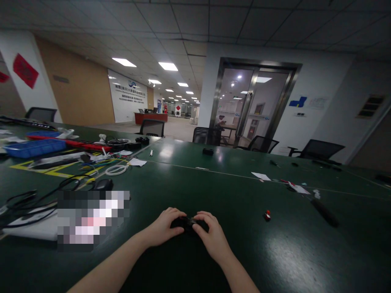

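Both my hands meet over a small black object (187, 222) on the dark green table (232, 195). My left hand (165, 228) curls its fingers round the object's left end. My right hand (210, 234) pinches its right end, thumb and fingers pressed on it. The hands cover most of the object, so I cannot make out what it is. A small red and black part (267, 215) lies on the table to the right of my right hand.
Cables, a white ring (116, 169), a blue tray (33, 147) and tools crowd the table's left side. A black tool (324, 212) and paper scraps (297, 188) lie to the right. Office chairs (316, 148) line the far edge before a glass door (247, 110).
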Available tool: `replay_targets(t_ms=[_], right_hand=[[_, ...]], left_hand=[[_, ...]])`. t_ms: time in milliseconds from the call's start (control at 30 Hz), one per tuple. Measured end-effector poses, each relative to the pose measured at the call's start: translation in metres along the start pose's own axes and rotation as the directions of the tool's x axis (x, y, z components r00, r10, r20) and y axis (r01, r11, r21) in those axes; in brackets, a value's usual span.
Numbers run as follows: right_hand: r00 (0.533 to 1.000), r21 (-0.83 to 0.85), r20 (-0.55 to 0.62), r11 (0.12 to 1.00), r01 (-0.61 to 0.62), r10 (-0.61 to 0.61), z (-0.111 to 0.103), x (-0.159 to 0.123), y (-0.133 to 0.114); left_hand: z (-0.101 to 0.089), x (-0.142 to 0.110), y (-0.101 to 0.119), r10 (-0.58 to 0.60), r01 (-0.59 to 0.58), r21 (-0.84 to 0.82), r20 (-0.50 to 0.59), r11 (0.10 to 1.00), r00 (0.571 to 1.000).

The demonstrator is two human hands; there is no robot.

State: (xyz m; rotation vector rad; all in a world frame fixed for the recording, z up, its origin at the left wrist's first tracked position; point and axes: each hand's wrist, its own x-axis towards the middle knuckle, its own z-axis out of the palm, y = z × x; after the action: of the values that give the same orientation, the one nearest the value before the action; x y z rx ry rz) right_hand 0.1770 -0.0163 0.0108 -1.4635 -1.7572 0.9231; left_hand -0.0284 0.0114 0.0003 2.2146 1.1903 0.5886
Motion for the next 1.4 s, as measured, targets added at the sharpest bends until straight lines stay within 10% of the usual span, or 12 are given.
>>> replay_targets(t_ms=[1400], right_hand=[[0.970, 0.233, -0.195, 0.967, -0.098, 0.145, -0.026, 0.003, 0.016]], left_hand=[[-0.004, -0.004, 0.006, -0.025, 0.026, -0.018, 0.026, 1.000, 0.999]])
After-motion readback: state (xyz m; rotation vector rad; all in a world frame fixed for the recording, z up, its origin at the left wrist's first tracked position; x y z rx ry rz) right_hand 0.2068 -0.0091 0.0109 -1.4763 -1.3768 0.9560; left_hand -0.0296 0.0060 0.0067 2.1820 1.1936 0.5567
